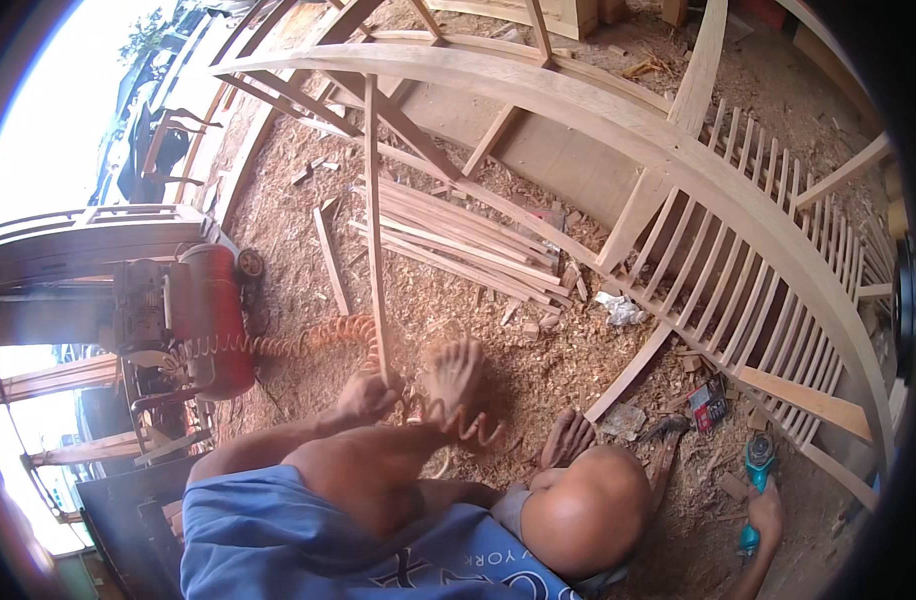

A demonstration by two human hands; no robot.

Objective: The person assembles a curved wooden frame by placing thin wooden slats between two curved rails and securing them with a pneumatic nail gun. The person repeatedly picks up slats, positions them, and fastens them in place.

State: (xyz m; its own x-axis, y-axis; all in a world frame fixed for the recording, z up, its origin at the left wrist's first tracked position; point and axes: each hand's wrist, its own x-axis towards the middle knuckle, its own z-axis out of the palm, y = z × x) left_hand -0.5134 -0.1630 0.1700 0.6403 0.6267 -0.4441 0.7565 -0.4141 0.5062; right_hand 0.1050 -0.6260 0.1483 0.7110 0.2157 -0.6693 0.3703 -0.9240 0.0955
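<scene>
Two hands are well apart: the left hand (371, 396) is closed around the near end of a long wooden strip (374, 230), while the right hand (766, 512) is wrapped around the teal power tool (760, 462), low at the right side of the view, among the shavings (308, 250). The strip runs away from the person toward the big curved rail (578, 95); whether its far end touches that rail cannot be told. As far as can be judged, the work is partway along. The wooden frame is joined up, with crosspieces set against the curved rail, and its right part carries a close row of slats (723, 270). Left of that row the bays have only a few crosspieces, with wide gaps between them. A bundle of loose strips (458, 235) lies on the ground beside the frame, apparently unused, so more fitting or shaping seems to be left. The strip in the left hand looks unattached, and the tool is well away from it, so it probably remains to be worked or placed.
</scene>
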